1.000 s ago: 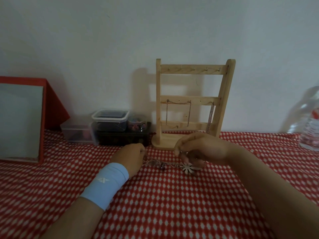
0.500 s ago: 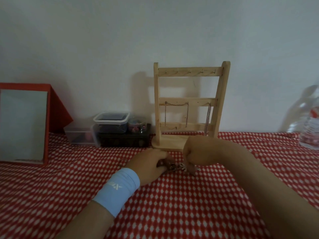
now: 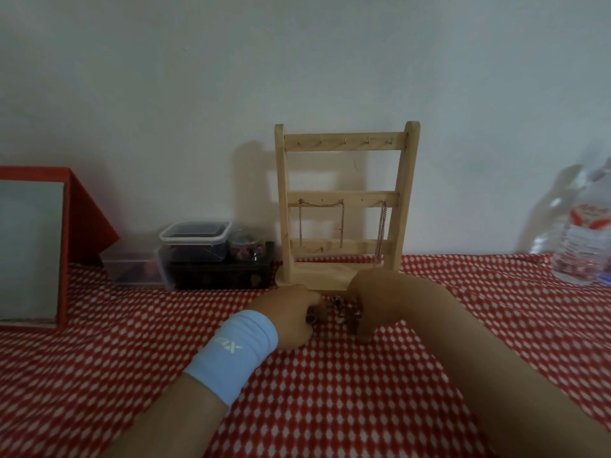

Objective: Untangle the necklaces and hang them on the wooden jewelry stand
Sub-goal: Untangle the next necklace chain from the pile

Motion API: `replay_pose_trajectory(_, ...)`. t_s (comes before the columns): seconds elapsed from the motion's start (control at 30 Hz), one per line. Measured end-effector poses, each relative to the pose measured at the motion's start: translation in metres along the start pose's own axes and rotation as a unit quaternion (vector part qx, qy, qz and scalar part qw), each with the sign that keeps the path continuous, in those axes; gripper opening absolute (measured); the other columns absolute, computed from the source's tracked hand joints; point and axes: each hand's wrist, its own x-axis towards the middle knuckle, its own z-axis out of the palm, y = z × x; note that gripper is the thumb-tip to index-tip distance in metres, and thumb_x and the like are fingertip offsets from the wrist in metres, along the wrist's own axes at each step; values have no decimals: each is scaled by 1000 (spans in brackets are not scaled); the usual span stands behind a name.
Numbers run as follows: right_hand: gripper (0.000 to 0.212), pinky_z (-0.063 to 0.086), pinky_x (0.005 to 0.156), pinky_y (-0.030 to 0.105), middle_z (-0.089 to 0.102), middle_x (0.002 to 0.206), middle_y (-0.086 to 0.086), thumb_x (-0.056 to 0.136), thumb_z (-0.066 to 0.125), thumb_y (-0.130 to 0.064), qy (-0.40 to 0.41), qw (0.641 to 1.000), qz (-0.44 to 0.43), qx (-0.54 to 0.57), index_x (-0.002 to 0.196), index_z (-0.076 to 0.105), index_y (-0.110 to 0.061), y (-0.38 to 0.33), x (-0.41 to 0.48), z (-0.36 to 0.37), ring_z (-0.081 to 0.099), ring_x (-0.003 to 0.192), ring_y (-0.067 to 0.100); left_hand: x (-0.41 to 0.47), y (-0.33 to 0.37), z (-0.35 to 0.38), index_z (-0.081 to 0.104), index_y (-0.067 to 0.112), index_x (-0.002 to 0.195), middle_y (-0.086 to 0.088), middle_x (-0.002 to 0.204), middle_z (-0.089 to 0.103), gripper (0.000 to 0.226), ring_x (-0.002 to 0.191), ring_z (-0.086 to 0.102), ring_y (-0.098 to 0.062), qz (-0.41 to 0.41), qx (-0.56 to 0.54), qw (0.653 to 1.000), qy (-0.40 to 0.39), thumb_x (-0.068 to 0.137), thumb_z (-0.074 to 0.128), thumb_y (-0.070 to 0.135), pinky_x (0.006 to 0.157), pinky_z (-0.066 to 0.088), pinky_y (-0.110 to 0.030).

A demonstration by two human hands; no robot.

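The wooden jewelry stand (image 3: 345, 145) stands against the wall at the back middle of the table. Two chains hang from its middle bar, one draped at the left (image 3: 321, 206) and one straight at the right (image 3: 382, 229). Just in front of its base lies a bunched necklace with a flower pendant (image 3: 340, 313). My left hand (image 3: 291, 317), with a light blue wristband, pinches the bunch from the left. My right hand (image 3: 373, 305) is curled over it from the right, fingers closed on it. Most of the necklace is hidden between the hands.
A red-framed mirror (image 3: 31, 249) leans at the far left. Clear plastic boxes (image 3: 195, 241) and a black box (image 3: 224, 272) sit left of the stand. A plastic water bottle (image 3: 582, 239) stands at the right edge. The red checked tablecloth (image 3: 330, 391) covers the table.
My hands have come together, gathering the stretched necklace into a bunch in front of the stand. The flower pendant, earlier lying in plain sight, is now mostly covered.
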Motion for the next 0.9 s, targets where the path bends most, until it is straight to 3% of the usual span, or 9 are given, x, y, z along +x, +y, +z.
replay_pose_trajectory(0.17,41,54,80,28,69,101,-6,73,87,-39,-24,997,-38,55,106,74,-18,13,2,1,65,97,16,1,6,9,61,30,110,12,114,55,25,109,48,-8,47,-35,989,136,85,63,23,95,45,-29)
replay_pose_trajectory(0.33,24,54,81,28,70,101,-5,84,78,-34,43,990,-81,111,102,71,-20,14,6,2,65,93,15,1,11,13,49,41,126,20,115,59,49,104,54,4,41,-208,973,94,83,71,35,92,46,-20)
replay_pose_trajectory(0.43,17,56,82,29,72,96,-5,91,71,-36,107,968,-107,199,99,73,-21,11,7,-2,67,90,14,2,8,4,50,46,126,17,102,59,53,92,54,6,15,-244,960,139,82,74,30,79,43,-14)
replay_pose_trajectory(0.63,13,49,81,21,69,98,-12,97,64,-37,137,949,-111,260,101,70,-25,8,9,-2,65,92,4,3,-11,-14,67,26,107,15,100,63,16,92,57,2,-14,-241,945,221,93,61,20,82,42,-17)
replay_pose_trajectory(0.7,9,46,84,21,66,102,-15,96,65,-33,114,966,-93,212,103,69,-29,10,12,0,62,95,3,1,-18,-19,68,21,95,5,97,68,12,92,63,-7,-64,-389,884,251,94,57,20,86,50,-26)
replay_pose_trajectory(0.77,14,46,88,22,63,103,-17,94,68,-33,82,982,-73,157,108,71,-31,12,13,2,59,97,3,-1,-22,-25,64,10,88,-2,81,67,19,80,66,-18,-82,-634,722,264,97,48,14,86,57,-41)
replay_pose_trajectory(0.8,16,47,90,24,65,103,-18,92,70,-35,69,985,-66,143,107,73,-32,13,13,4,60,97,3,-2,-25,-29,60,8,85,-2,72,62,23,68,63,-18,-74,-719,639,261,100,42,11,76,60,-41)
replay_pose_trajectory(0.83,15,48,92,25,67,103,-18,91,71,-36,62,986,-63,139,106,75,-33,14,13,4,61,97,3,-3,-30,-32,56,8,81,-1,66,56,27,57,57,-15,-78,-752,600,260,101,38,11,59,59,-34)
replay_pose_trajectory(0.9,14,48,90,24,71,100,-18,91,72,-38,62,988,-52,133,102,78,-33,15,13,4,62,94,1,-6,-39,-41,50,10,72,0,61,47,31,40,39,-10,-116,-734,618,256,100,37,13,36,35,-19)
